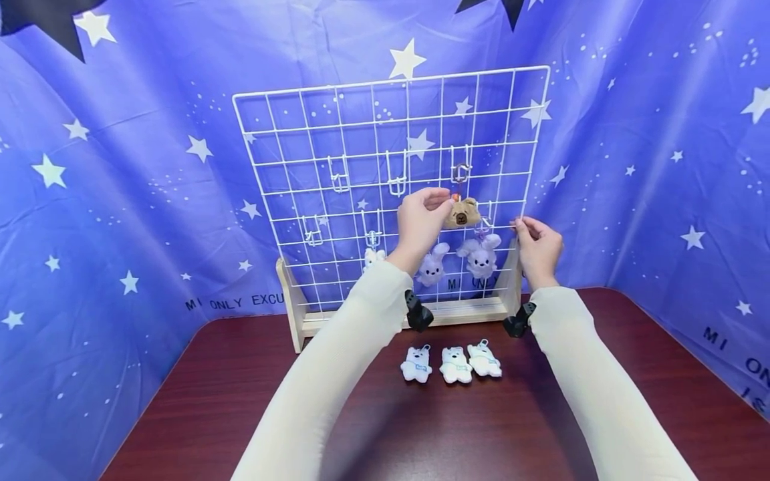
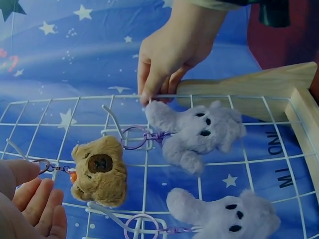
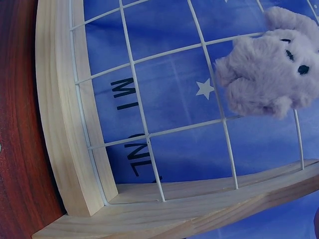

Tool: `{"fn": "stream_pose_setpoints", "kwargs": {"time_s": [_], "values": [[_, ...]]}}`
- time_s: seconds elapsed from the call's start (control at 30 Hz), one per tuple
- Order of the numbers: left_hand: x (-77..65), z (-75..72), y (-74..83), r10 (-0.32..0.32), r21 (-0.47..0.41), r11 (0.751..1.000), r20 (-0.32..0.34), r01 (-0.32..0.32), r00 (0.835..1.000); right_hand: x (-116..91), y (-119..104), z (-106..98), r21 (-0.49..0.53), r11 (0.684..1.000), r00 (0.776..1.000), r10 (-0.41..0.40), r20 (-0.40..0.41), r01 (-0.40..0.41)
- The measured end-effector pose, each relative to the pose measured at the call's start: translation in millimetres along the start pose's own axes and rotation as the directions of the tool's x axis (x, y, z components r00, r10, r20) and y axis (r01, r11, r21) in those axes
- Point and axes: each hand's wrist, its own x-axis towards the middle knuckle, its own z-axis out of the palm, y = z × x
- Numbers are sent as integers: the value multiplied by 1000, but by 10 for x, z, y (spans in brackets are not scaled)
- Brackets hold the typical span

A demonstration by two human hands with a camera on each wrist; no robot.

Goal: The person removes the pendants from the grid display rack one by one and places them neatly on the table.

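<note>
My left hand (image 1: 419,220) is beside a brown plush capybara keychain (image 1: 462,214) with an orange bead, which hangs by its ring from a hook on the white wire grid (image 1: 391,84). In the left wrist view, the thumb of this hand is right at the ring, while the other fingers stretch out apart from it below. My right hand (image 1: 539,247) pinches the right edge wire of the grid between thumb and fingers. Two lavender plush bunnies, one (image 1: 481,257) near the right edge and another (image 1: 432,266) to its left, hang lower on the grid.
A wooden stand (image 1: 293,304) holds the grid upright on the dark red table (image 1: 240,401). A white plush bear (image 1: 373,258), partly hidden by the left arm, hangs from it; bare hooks (image 1: 339,177) show at left. Three white bear keychains (image 1: 455,365) lie in front.
</note>
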Motion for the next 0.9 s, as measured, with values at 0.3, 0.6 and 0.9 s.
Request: {"fn": "stream_pose_setpoints", "kwargs": {"time_s": [0.3, 0.6, 0.9], "values": [[175, 105, 39, 40, 124, 992, -93, -29, 995, 7, -17, 7, 4, 1000, 1000, -7, 0, 7], [214, 174, 80, 22, 115, 993, -120, -8, 993, -19, -15, -10, 45, 999, 1000, 5, -13, -4], [254, 230, 81, -20, 128, 991, -151, 40, 988, -9, -11, -4, 2, 1000, 1000, 15, 0, -15]]}}
